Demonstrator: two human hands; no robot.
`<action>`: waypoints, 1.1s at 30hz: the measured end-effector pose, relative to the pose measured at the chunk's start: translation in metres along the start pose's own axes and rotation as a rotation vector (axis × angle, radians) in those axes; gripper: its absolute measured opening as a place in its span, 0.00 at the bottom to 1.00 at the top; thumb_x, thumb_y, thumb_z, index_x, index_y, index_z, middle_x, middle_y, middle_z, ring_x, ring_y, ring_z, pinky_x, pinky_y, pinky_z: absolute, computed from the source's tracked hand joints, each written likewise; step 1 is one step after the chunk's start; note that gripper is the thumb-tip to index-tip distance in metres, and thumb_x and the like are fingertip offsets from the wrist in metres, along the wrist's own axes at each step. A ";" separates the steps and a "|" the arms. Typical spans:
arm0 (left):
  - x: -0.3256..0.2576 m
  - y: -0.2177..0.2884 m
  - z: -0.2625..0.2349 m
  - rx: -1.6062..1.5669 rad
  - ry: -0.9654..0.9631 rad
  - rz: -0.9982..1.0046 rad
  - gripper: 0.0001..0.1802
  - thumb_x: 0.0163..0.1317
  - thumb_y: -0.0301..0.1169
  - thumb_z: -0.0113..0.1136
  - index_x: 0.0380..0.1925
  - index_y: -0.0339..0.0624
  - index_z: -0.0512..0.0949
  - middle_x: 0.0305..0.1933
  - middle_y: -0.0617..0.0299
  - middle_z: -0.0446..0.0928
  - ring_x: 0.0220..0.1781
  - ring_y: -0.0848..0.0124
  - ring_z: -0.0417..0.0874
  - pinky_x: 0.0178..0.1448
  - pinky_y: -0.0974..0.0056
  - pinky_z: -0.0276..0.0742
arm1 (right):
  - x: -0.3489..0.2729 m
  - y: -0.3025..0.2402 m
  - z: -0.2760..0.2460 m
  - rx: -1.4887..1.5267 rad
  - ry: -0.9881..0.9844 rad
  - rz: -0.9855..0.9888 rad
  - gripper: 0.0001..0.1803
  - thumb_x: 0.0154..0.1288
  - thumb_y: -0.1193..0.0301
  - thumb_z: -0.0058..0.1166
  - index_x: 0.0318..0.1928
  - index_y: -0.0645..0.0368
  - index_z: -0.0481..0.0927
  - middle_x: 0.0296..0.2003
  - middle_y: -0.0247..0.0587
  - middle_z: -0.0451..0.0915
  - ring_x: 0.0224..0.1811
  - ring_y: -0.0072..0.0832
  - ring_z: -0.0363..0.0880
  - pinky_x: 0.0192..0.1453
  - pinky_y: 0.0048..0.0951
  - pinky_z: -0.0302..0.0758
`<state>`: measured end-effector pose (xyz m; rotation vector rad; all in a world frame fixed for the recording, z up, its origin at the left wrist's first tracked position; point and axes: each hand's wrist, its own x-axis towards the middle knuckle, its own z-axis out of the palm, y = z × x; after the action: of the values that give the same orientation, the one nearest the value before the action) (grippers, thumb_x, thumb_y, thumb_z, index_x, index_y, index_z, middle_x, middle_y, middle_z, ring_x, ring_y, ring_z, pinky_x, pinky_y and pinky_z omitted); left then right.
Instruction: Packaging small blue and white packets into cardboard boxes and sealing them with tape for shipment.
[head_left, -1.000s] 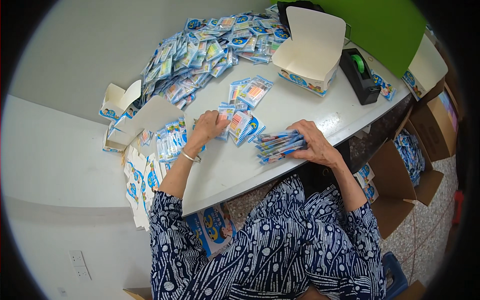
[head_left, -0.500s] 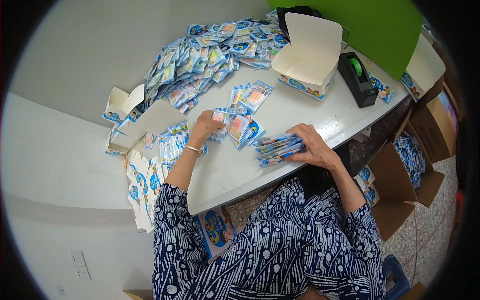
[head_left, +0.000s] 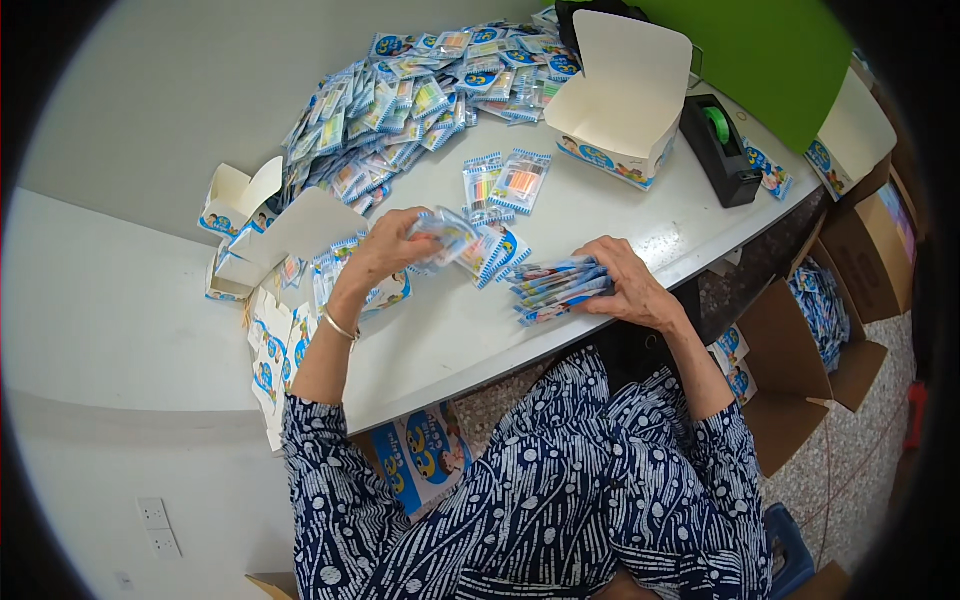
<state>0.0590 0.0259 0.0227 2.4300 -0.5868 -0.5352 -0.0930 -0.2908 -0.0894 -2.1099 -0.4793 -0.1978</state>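
Note:
My left hand (head_left: 388,248) is closed on a small blue-and-white packet (head_left: 447,230), lifted just above the white table (head_left: 480,335). Beside it lie a few more such packets (head_left: 495,252). My right hand (head_left: 625,285) presses on a fanned stack of packets (head_left: 556,288) near the table's front edge. Two packets showing coloured sticks (head_left: 507,182) lie further back. A large heap of the same packets (head_left: 410,95) covers the far left of the table.
An open white carton (head_left: 618,110) stands at the back, a black tape dispenser (head_left: 720,150) to its right. Small open boxes (head_left: 240,205) and flat box blanks (head_left: 272,350) sit at the table's left end. Brown cardboard boxes (head_left: 810,350) with packets stand on the floor at right.
My left hand has picked one packet off the small group and lifted it to the right. My right hand has stayed on the fanned stack.

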 end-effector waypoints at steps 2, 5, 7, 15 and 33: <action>0.001 0.003 0.001 0.247 -0.085 0.151 0.19 0.50 0.27 0.67 0.44 0.39 0.77 0.46 0.57 0.78 0.45 0.65 0.79 0.48 0.63 0.75 | 0.000 0.000 0.002 -0.011 0.005 -0.015 0.32 0.46 0.57 0.67 0.52 0.56 0.73 0.45 0.43 0.73 0.52 0.41 0.69 0.62 0.37 0.64; 0.011 -0.002 0.010 0.523 -0.103 0.626 0.21 0.46 0.25 0.69 0.43 0.42 0.78 0.54 0.57 0.74 0.58 0.58 0.73 0.57 0.58 0.71 | 0.001 0.000 0.002 0.002 -0.034 0.012 0.32 0.46 0.57 0.67 0.52 0.55 0.73 0.46 0.43 0.73 0.53 0.41 0.69 0.62 0.38 0.64; 0.020 0.001 0.021 0.563 -0.176 0.590 0.23 0.44 0.23 0.70 0.43 0.43 0.77 0.56 0.57 0.73 0.61 0.57 0.70 0.60 0.56 0.69 | 0.001 0.000 0.002 -0.002 -0.028 0.005 0.32 0.46 0.57 0.67 0.52 0.55 0.73 0.46 0.43 0.73 0.53 0.41 0.68 0.62 0.37 0.64; 0.023 -0.014 0.041 0.674 -0.152 0.531 0.37 0.42 0.24 0.72 0.56 0.50 0.70 0.56 0.55 0.70 0.61 0.57 0.70 0.64 0.53 0.66 | 0.000 0.003 0.004 0.001 -0.008 -0.005 0.33 0.47 0.55 0.66 0.52 0.55 0.73 0.46 0.42 0.73 0.53 0.41 0.67 0.63 0.38 0.63; 0.013 0.003 0.045 1.022 -0.074 0.878 0.30 0.44 0.24 0.68 0.51 0.46 0.71 0.57 0.62 0.71 0.65 0.57 0.65 0.69 0.47 0.55 | 0.000 0.004 0.002 0.009 -0.040 0.030 0.35 0.45 0.54 0.66 0.53 0.56 0.72 0.47 0.42 0.72 0.53 0.41 0.67 0.62 0.39 0.64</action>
<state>0.0462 -0.0028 -0.0126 2.5792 -2.2204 0.1153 -0.0921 -0.2907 -0.0936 -2.1146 -0.4710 -0.1369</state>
